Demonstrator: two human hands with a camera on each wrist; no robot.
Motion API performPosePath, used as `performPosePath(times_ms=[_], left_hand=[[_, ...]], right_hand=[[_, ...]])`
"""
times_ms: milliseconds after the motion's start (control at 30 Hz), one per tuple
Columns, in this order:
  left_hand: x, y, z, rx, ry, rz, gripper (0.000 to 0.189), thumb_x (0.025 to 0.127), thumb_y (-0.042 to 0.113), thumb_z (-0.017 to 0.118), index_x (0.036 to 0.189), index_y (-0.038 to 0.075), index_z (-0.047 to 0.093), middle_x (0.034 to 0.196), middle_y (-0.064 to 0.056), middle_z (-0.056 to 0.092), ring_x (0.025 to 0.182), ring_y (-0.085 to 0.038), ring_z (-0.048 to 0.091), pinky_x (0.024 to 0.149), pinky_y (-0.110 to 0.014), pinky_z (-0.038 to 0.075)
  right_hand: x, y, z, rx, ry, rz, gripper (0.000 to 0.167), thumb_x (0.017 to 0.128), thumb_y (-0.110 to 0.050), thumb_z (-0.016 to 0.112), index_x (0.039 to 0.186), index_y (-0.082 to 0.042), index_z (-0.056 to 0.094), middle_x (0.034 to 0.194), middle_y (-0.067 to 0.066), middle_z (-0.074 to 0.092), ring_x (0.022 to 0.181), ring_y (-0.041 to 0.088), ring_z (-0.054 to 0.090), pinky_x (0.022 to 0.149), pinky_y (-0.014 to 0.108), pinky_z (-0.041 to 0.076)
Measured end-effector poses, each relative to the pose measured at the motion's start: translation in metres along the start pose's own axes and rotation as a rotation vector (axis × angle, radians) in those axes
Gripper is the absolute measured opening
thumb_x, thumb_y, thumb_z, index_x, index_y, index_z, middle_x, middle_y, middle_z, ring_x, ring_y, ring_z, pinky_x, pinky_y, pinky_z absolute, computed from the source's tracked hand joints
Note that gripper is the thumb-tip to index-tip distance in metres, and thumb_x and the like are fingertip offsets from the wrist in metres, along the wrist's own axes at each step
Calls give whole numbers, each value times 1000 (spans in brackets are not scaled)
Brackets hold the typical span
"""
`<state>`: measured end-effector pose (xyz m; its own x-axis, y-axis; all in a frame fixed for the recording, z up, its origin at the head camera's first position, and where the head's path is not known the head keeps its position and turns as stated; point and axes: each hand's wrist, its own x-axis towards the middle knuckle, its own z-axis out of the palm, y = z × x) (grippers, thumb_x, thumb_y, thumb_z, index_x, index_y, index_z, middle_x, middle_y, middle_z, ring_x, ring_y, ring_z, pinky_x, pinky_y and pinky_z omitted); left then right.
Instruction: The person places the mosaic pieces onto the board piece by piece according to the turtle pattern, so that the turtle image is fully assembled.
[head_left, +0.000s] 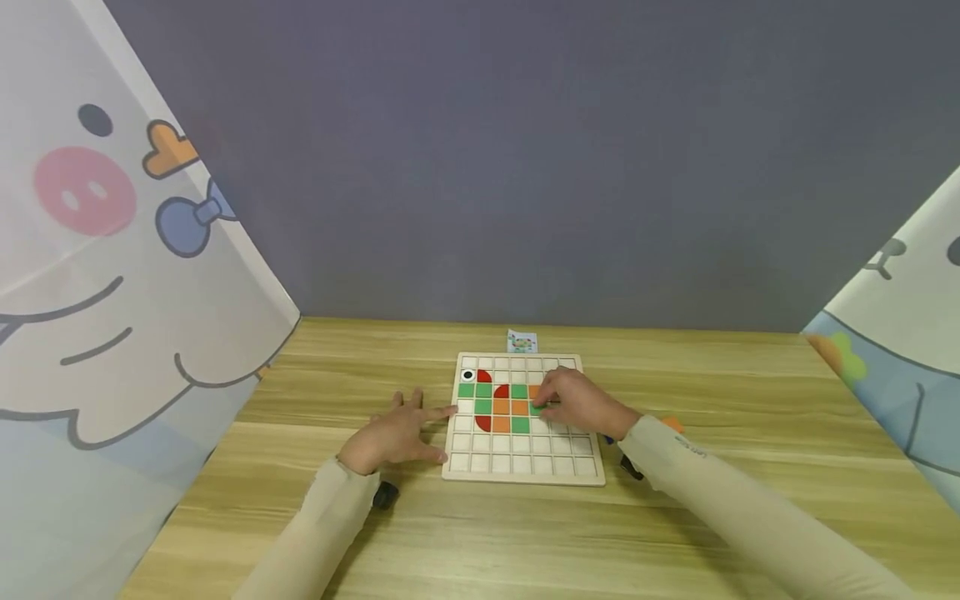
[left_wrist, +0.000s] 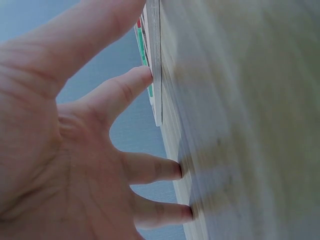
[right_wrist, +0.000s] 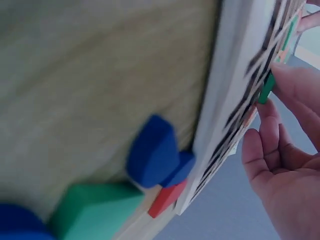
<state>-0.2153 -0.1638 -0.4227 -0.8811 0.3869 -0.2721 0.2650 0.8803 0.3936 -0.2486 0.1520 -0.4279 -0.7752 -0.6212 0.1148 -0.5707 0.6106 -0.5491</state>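
A wooden grid board lies flat on the table, partly filled with green and orange square tiles, red quarter-round tiles and a white eye tile near its top left corner. My left hand is spread at the board's left side, index fingertip and thumb against its edge. In the left wrist view two other fingertips rest on the tabletop. Over the right part of the grid, my right hand pinches a green tile between thumb and fingers, beside an orange tile.
Loose pieces lie right of the board, partly hidden by the right forearm: a blue rounded piece, a green block, a red piece and an orange one. Behind the board is a small printed card. A grey partition rises behind the table.
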Motion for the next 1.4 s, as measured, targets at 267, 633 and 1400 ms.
performPosePath(times_ms=[267, 633, 1400], left_hand=[[2, 0, -1, 20, -4, 8, 75, 75, 44, 77, 141, 36, 45, 149, -33, 14, 131, -59, 6, 81, -83, 13], [1, 1, 0, -9, -11, 4, 75, 74, 42, 78, 141, 36, 45, 150, -32, 12, 132, -57, 3, 83, -82, 12], [0, -3, -4, -26, -12, 23, 74, 76, 42, 77, 142, 34, 44, 150, -32, 12, 132, -58, 3, 82, -83, 11]], right_hand=[[-3, 5, 4, -38, 39, -42, 14, 80, -3, 74, 91, -10, 76, 87, -4, 58, 81, 13, 51, 66, 26, 46], [-40, 16, -36, -35, 101, -14, 22, 83, 0, 70, 103, -8, 72, 108, 1, 58, 95, 21, 54, 77, 38, 49], [-158, 93, -72, -123, 56, -5, 51, 75, -27, 79, 122, -14, 66, 129, 10, 57, 119, 40, 42, 94, 31, 39]])
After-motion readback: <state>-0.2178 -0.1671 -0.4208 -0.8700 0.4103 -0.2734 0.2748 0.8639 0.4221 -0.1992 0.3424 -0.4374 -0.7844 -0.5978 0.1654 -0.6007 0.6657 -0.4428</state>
